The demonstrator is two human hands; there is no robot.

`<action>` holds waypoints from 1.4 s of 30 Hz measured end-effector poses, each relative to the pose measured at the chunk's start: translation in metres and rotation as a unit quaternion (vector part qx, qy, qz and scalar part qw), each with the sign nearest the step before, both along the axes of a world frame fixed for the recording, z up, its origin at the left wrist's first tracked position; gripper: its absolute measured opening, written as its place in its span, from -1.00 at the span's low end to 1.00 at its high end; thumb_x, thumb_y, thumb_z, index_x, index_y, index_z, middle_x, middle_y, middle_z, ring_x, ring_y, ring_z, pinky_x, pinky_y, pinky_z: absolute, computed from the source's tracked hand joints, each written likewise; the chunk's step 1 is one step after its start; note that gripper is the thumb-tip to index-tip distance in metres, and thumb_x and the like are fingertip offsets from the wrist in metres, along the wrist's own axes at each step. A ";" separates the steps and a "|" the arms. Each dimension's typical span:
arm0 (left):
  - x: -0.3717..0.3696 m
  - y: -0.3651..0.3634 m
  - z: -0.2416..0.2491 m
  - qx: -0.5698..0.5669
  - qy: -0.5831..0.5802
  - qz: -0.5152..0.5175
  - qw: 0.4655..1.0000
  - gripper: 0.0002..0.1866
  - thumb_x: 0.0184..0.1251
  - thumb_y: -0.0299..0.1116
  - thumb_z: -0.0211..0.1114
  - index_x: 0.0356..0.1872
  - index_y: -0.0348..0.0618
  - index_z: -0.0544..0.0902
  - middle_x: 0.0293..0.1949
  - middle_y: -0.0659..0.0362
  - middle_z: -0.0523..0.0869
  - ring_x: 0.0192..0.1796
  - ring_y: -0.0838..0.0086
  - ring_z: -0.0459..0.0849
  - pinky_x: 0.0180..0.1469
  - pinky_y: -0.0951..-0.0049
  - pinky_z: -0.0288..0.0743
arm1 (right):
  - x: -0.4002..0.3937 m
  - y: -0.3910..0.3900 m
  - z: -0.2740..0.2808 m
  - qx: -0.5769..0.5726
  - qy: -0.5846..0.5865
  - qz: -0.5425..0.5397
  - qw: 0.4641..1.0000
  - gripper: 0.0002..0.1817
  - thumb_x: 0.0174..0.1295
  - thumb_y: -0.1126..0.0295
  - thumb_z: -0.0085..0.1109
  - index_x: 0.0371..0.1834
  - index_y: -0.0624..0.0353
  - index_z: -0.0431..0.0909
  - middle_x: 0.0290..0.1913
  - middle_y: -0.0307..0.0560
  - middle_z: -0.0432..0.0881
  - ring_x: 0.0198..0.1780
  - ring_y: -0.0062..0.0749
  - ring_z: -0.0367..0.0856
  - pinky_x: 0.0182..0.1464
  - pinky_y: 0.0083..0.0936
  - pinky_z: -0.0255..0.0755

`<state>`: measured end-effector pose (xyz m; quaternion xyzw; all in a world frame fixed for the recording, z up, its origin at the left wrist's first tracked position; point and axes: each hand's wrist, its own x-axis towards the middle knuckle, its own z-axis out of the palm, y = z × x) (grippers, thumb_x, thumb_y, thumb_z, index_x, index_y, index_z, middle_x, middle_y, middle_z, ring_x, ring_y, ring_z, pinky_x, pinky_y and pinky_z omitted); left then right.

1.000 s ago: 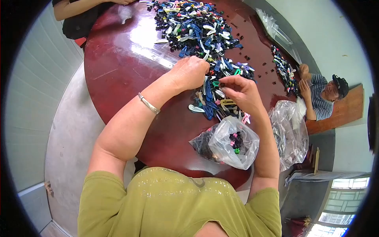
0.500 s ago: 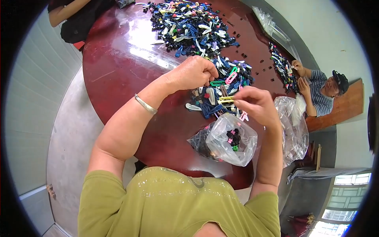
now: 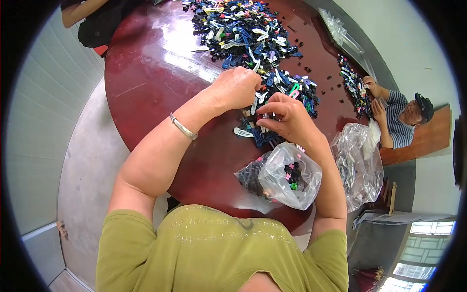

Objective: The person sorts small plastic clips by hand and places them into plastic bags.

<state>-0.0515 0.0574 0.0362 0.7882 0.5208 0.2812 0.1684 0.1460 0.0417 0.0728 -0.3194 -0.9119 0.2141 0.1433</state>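
A near pile of hair clips (image 3: pixel 301 92) in blue, white, black, green and pink lies on the dark red table (image 3: pixel 146 92). My left hand (image 3: pixel 237 86) is at the pile's left edge, fingers curled downward; whatever they hold is hidden. Over the near part of the pile, my right hand (image 3: pixel 284 117) has its thumb and fingers bent toward each other around a small dark thing I cannot make out. Below it stands an open clear plastic bag (image 3: pixel 287 192) with small black, pink and green clips inside. A white clip (image 3: pixel 243 132) lies at the pile's near left edge.
A larger clip pile (image 3: pixel 243 34) lies farther back. At the right, a person in a striped shirt (image 3: pixel 401 119) handles another pile (image 3: pixel 354 87). A big clear bag (image 3: pixel 357 160) lies right of my forearm. Another person's arm (image 3: pixel 82 12) shows at the upper left.
My right hand has moved left, closer to my left hand, and now covers part of the near pile. The left hand's fingers have turned further down. The view has shifted slightly.
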 end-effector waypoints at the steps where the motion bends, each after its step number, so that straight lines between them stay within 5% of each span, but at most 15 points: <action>1: 0.000 -0.001 0.001 0.000 0.001 -0.001 1.000 -0.76 0.14 -0.50 0.09 -0.30 -0.19 0.74 -0.31 -0.10 0.74 -0.16 0.04 0.72 -0.04 0.13 0.57 | 0.002 -0.001 0.002 -0.024 0.011 -0.014 1.000 -0.78 0.02 0.46 0.44 -0.23 0.15 0.69 -0.31 -0.17 0.58 -0.30 -0.47 0.57 -0.23 -0.58 0.44; 7: -0.001 -0.006 0.008 -0.058 -0.024 -0.082 0.995 -0.77 0.08 -0.51 0.11 -0.34 -0.25 0.74 -0.36 -0.12 0.73 -0.20 0.04 0.72 -0.08 0.17 0.57 | 0.033 -0.020 0.011 -0.206 0.223 -0.125 0.945 -0.93 0.17 0.58 0.30 -0.29 0.29 0.67 -0.31 -0.27 0.62 -0.35 -0.73 0.53 -0.31 -0.73 0.41; 15: -0.002 -0.005 0.011 -0.106 -0.093 -0.097 0.985 -0.76 0.13 -0.53 0.13 -0.26 -0.32 0.73 -0.42 -0.06 0.75 -0.36 0.30 0.76 -0.23 0.32 0.60 | 0.032 -0.025 0.015 -0.142 0.138 -0.113 0.974 -0.87 0.10 0.60 0.32 -0.26 0.25 0.69 -0.34 -0.28 0.61 -0.38 -0.75 0.49 -0.34 -0.71 0.39; 19: -0.003 -0.004 0.011 -0.130 -0.114 -0.096 0.980 -0.76 0.14 -0.56 0.10 -0.25 -0.34 0.72 -0.44 -0.04 0.74 -0.42 0.36 0.76 -0.31 0.34 0.61 | 0.010 -0.008 0.003 -0.051 0.074 -0.055 0.994 -0.82 0.06 0.49 0.39 -0.24 0.15 0.71 -0.33 -0.21 0.60 -0.41 -0.53 0.54 -0.34 -0.58 0.44; 20: -0.003 -0.003 0.010 -0.133 -0.118 -0.095 0.980 -0.75 0.14 -0.56 0.10 -0.24 -0.35 0.72 -0.45 -0.03 0.74 -0.43 0.37 0.76 -0.33 0.35 0.61 | 0.007 -0.003 -0.001 -0.039 0.050 -0.051 0.997 -0.82 0.05 0.41 0.41 -0.25 0.10 0.71 -0.29 -0.17 0.62 -0.36 -0.34 0.61 -0.29 -0.45 0.49; 23: -0.003 -0.004 0.013 -0.132 -0.111 -0.097 0.980 -0.75 0.13 -0.57 0.09 -0.24 -0.36 0.71 -0.46 -0.03 0.73 -0.43 0.37 0.76 -0.34 0.36 0.61 | 0.000 0.005 -0.012 0.056 0.009 -0.041 0.998 -0.81 0.04 0.35 0.42 -0.26 0.08 0.71 -0.28 -0.15 0.62 -0.31 -0.25 0.64 -0.25 -0.38 0.51; 27: -0.003 -0.003 0.010 -0.146 -0.131 -0.088 0.977 -0.75 0.13 -0.59 0.08 -0.25 -0.37 0.71 -0.48 -0.03 0.73 -0.45 0.39 0.75 -0.34 0.36 0.61 | -0.005 0.007 -0.013 0.041 0.002 -0.053 0.998 -0.85 0.04 0.33 0.41 -0.32 0.05 0.72 -0.32 -0.13 0.62 -0.28 -0.20 0.65 -0.22 -0.35 0.51; 32: -0.003 -0.004 0.014 -0.164 -0.145 -0.082 0.972 -0.75 0.14 -0.59 0.08 -0.25 -0.38 0.71 -0.45 -0.02 0.73 -0.43 0.40 0.75 -0.32 0.36 0.62 | 0.007 -0.001 0.009 -0.109 0.133 -0.112 0.979 -0.92 0.11 0.51 0.36 -0.37 0.29 0.68 -0.40 -0.24 0.58 -0.42 -0.68 0.50 -0.39 -0.73 0.34; 35: -0.002 -0.004 0.011 -0.139 -0.154 -0.091 0.974 -0.76 0.15 -0.59 0.07 -0.26 -0.38 0.70 -0.43 0.00 0.74 -0.41 0.41 0.75 -0.29 0.36 0.63 | 0.030 -0.021 0.034 -0.160 0.210 -0.088 0.960 -0.90 0.08 0.47 0.40 -0.40 0.25 0.68 -0.42 -0.24 0.59 -0.44 -0.65 0.50 -0.41 -0.69 0.33; 38: 0.000 -0.003 0.008 -0.124 -0.166 -0.111 0.972 -0.76 0.14 -0.59 0.07 -0.26 -0.39 0.70 -0.42 0.02 0.75 -0.39 0.42 0.75 -0.28 0.38 0.62 | 0.053 -0.038 0.067 -0.145 0.142 0.040 0.978 -0.85 0.03 0.40 0.44 -0.41 0.21 0.68 -0.43 -0.24 0.60 -0.43 -0.64 0.50 -0.41 -0.67 0.33; 42: 0.004 -0.004 0.009 -0.147 -0.177 -0.121 0.966 -0.75 0.13 -0.59 0.07 -0.25 -0.37 0.70 -0.43 0.05 0.75 -0.40 0.45 0.73 -0.29 0.42 0.60 | 0.058 -0.053 0.080 -0.205 0.052 -0.006 0.977 -0.80 -0.01 0.36 0.47 -0.40 0.23 0.68 -0.44 -0.24 0.61 -0.42 -0.62 0.52 -0.38 -0.66 0.36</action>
